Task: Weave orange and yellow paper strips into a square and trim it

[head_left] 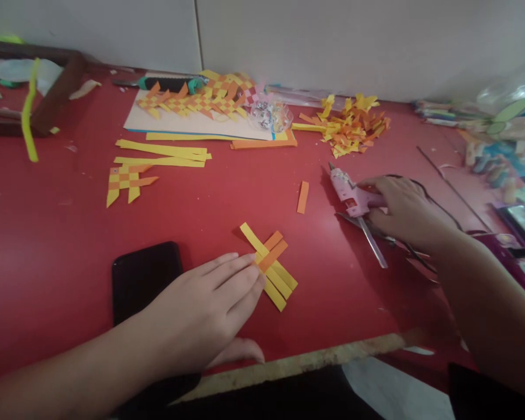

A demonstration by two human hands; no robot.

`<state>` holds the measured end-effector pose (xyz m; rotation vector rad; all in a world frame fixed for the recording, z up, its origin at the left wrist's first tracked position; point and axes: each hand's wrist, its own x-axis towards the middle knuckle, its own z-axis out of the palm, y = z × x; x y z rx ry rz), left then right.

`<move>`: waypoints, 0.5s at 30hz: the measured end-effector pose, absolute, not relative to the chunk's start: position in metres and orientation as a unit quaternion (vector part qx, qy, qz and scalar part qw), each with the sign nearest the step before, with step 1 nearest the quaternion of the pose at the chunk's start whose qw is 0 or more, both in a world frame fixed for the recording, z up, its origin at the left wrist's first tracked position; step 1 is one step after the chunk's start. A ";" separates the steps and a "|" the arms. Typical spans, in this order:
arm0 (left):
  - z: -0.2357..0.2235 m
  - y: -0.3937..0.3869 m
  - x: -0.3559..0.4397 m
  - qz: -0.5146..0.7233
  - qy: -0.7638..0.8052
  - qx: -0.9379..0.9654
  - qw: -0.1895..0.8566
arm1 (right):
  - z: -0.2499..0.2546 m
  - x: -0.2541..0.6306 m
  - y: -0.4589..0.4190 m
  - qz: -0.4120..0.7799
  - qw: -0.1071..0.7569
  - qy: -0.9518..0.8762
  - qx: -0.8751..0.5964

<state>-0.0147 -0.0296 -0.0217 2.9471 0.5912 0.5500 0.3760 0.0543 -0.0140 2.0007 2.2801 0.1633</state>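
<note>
Lying on the red tabletop [61,233] near its front edge, the crossed-strip piece [275,263] appears only partly made: orange and yellow strips already overlap, but their ends run out loose and uneven on the exposed sides. The centre is partly covered, so the full extent of the interlacing cannot be confirmed.

The left hand [221,297] lies palm down, fingers flat and close together, thumb apart, fingertips on the piece. The right hand [405,207] is closed about the handle of a pink glue gun [346,191]; firmness of grip cannot be determined. A clear glue stick [373,242] protrudes from the gun's rear. No glue is discernible on the piece.

Further left, a checkered fish-shaped piece [125,182] stands as apparently completed work, with more woven pieces [190,105] behind. Judged against these, squaring, fixing and trimming remain outstanding. Unused yellow strips [161,150] and one short orange strip [303,197] lie apart.
</note>
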 end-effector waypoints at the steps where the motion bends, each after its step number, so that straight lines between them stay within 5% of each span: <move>1: -0.022 -0.030 -0.015 0.179 0.194 0.964 0.044 | -0.014 0.376 0.054 0.058 0.057 0.751 0.655; 6: -0.019 -0.029 -0.014 0.166 0.194 0.965 0.054 | 0.007 0.335 0.036 0.114 -0.051 0.799 0.588; 8: -0.018 -0.028 -0.013 0.163 0.196 0.965 0.056 | 0.014 0.302 0.025 0.033 -0.153 0.842 0.516; 11: -0.018 -0.028 -0.012 0.158 0.199 0.965 0.061 | 0.013 0.257 0.015 -0.144 -0.165 0.890 0.400; 15: -0.018 -0.029 -0.012 0.162 0.194 0.966 0.061 | -0.003 0.232 0.016 -0.231 -0.178 0.896 0.336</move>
